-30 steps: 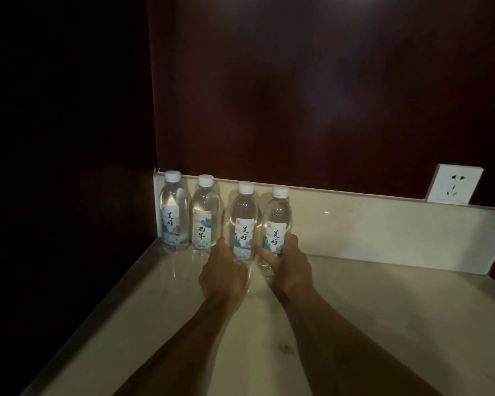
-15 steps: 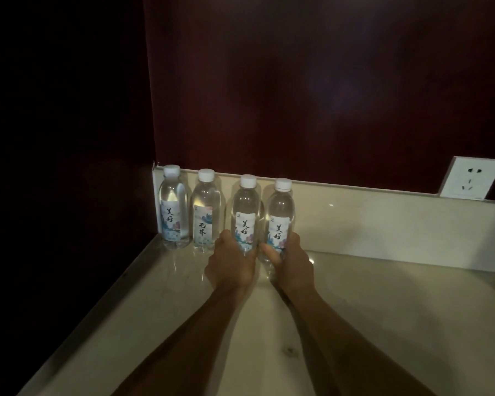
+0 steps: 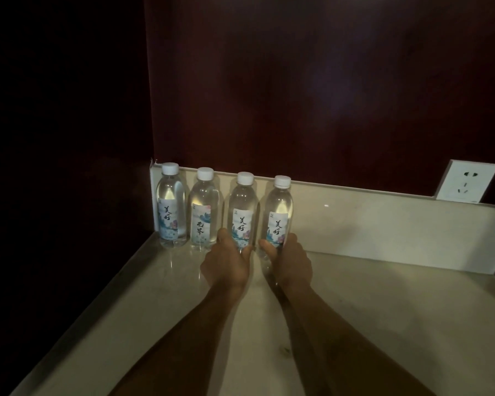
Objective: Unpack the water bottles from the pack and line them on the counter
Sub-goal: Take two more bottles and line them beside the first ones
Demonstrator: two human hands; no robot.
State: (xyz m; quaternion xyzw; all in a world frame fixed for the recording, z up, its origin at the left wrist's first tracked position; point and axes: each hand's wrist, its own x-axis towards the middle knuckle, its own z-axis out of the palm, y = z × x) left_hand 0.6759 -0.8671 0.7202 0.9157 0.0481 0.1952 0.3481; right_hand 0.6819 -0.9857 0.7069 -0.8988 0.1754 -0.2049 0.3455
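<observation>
view: head cam, only one.
step: placing/squaring btls 3 & 4 in the row, prob. the final set-down of this pair.
L hand [image 3: 226, 261]: fingers wrapped round lower body of btl 3 [image 3: 242, 208], thumb on its left side near the label edge.
R hand [image 3: 290, 260]: fingers wrapped round lower body of btl 4 [image 3: 279, 212], thumb at front-left of the label.
btl 1 [image 3: 170, 207]: upright in the corner, by the side wall, untouched.
btl 2 [image 3: 205, 210]: upright just beside btl 1, label differs from the other three, untouched.
row: 4 btls, white caps, all upright along the backsplash [image 3: 383, 224], labels facing cam; btls 3 & 4 close together, small gap to btl 2.
bases of 3 & 4: hidden by hands, can't tell if fully down on the worktop.
pack: not in view, so can't tell how many btls are left.
progress: 4 lined up, looks well along; total unknown.
next move: let go of both w/o tipping, pull hands straight back, then go for more btls if any; new ones would go to the right of btl 4, where there's free space.
risk: btls stand close, a sideways nudge on release could knock btl 2.
worktop [image 3: 383, 324]: pale stone look, glossy, faint btl reflections, raised edge on left.
room: very dim; dark reddish panel wall behind, near-black to left; white socket [image 3: 466, 181] on wall far right, above the backsplash.
</observation>
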